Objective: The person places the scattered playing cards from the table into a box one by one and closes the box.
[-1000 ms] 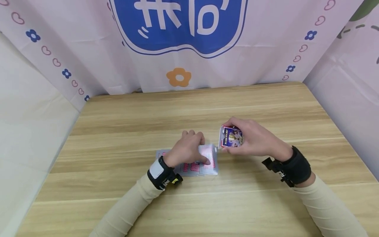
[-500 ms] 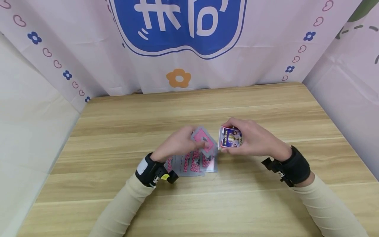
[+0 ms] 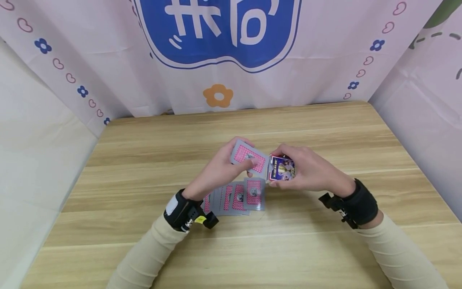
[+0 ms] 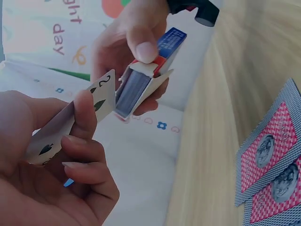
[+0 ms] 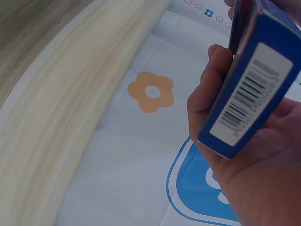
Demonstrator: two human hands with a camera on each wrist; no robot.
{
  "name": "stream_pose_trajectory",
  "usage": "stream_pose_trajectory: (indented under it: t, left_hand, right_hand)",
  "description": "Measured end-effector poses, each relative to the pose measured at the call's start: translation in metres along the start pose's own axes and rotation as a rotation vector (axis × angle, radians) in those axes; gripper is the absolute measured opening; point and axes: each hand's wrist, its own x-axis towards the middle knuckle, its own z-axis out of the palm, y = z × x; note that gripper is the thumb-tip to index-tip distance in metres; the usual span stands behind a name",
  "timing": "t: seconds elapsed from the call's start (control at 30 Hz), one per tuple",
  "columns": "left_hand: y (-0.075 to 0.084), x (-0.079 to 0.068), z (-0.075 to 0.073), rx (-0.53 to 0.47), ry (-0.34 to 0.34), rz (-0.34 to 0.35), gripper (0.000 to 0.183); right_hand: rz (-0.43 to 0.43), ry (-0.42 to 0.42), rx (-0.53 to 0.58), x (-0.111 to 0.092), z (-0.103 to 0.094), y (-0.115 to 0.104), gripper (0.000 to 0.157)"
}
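Between thumb and fingers my left hand (image 3: pixel 223 166) pinches a playing card (image 3: pixel 250 159), red-patterned back up in the head view. Its face, a two of spades, shows in the left wrist view. My right hand (image 3: pixel 306 166) grips a blue card box (image 3: pixel 282 168) by its sides. The box's end faces left, its flap raised, with a stack of cards (image 4: pixel 132 93) inside. The card's right edge is at the box's mouth; whether it touches I cannot tell. Under my left hand, several overlapping playing cards (image 3: pixel 254 194) lie face down on the table.
The wooden table (image 3: pixel 325 257) reaches back to a printed cloth (image 3: pixel 108 52) hanging behind it. A pale cloth wall (image 3: pixel 36 160) stands on the left and another (image 3: pixel 422 120) on the right. Each wrist wears a black strap with a small camera.
My left hand has picked a card up from the row, lifted it away from me and turned it toward the box. My right hand and the box have hardly moved.
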Motion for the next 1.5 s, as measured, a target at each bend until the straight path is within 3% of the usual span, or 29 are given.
stream_pose_trajectory:
  t: [0.13,0.3,0.5,0.93,1.2,1.5]
  left_hand:
    - [0.011,-0.004,0.004,0.005,0.03,-0.011,0.033]
    - [-0.001,0.001,0.006,0.018,0.051,-0.017,0.035]
    - [-0.018,0.007,0.009,0.003,0.048,0.071,0.038]
    - [-0.021,0.009,0.015,-0.007,0.061,0.137,0.039]
    - [-0.022,0.009,0.014,0.012,0.066,0.115,0.039]
    - [-0.027,0.01,0.025,0.019,0.065,0.204,0.038]
  right_hand:
    - [0.003,0.0,0.006,0.0,0.001,0.0,0.064]
    - [0.013,0.005,-0.013,0.0,0.001,0.001,0.064]
    - [0.015,0.007,-0.034,0.0,0.0,0.0,0.063]
    - [0.03,0.015,-0.055,-0.001,0.001,0.0,0.064]
    - [0.026,0.004,-0.049,-0.001,0.0,0.001,0.064]
    - [0.011,0.021,-0.051,0.0,0.001,-0.001,0.063]
